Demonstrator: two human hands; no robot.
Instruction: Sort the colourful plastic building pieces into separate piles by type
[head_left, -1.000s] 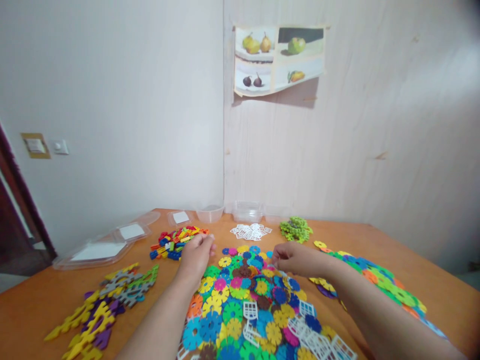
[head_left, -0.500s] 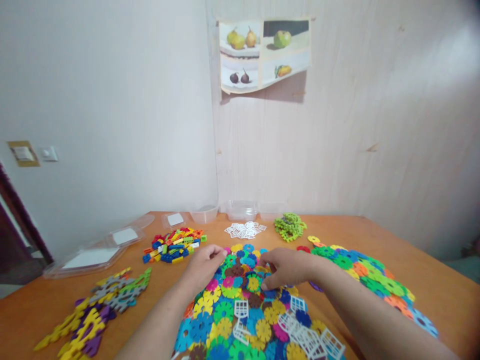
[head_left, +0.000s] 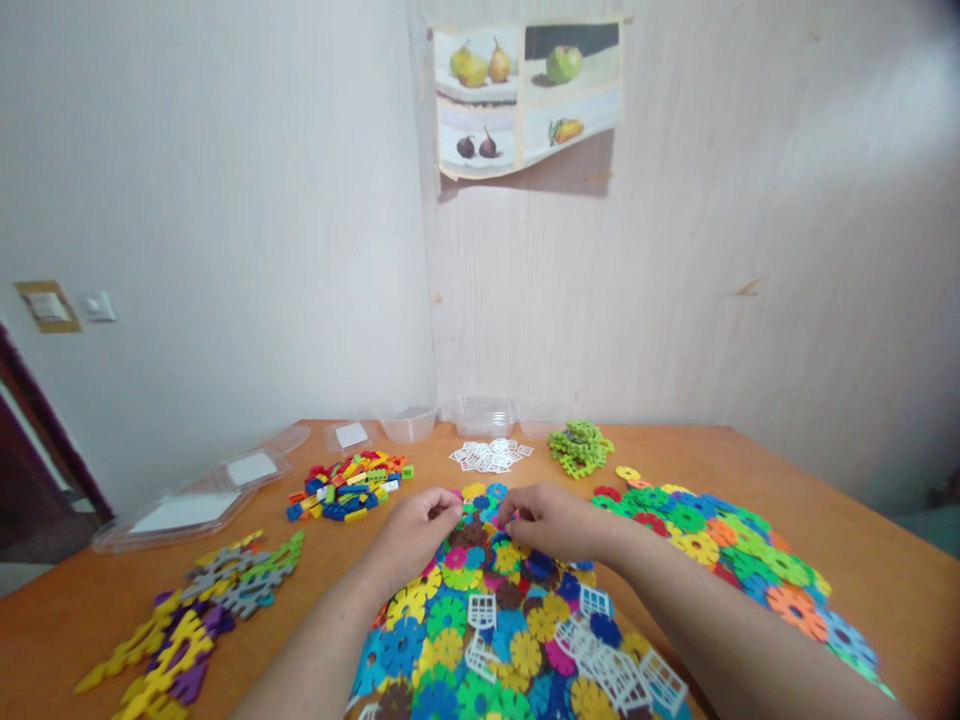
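My left hand (head_left: pixel 417 530) and my right hand (head_left: pixel 547 521) rest close together on the far end of a big pile of colourful flower-shaped plastic discs (head_left: pixel 495 630) on the orange table (head_left: pixel 862 560). Both hands have their fingers curled and pinched over discs near the pile's top; which disc each one grips is hidden by the fingers. White grid pieces (head_left: pixel 615 670) lie mixed into the near part of the pile.
A second spread of discs (head_left: pixel 735 560) lies to the right. Small coloured bricks (head_left: pixel 345 485), white grid pieces (head_left: pixel 491 456) and green connectors (head_left: pixel 579 448) lie at the back. Clear tubs (head_left: pixel 480 415) and lids (head_left: pixel 187 510) line the wall. Long jagged pieces (head_left: pixel 195 620) lie left.
Both hands have drawn inward toward each other over the far end of the disc pile. The camera has shifted slightly right and down.
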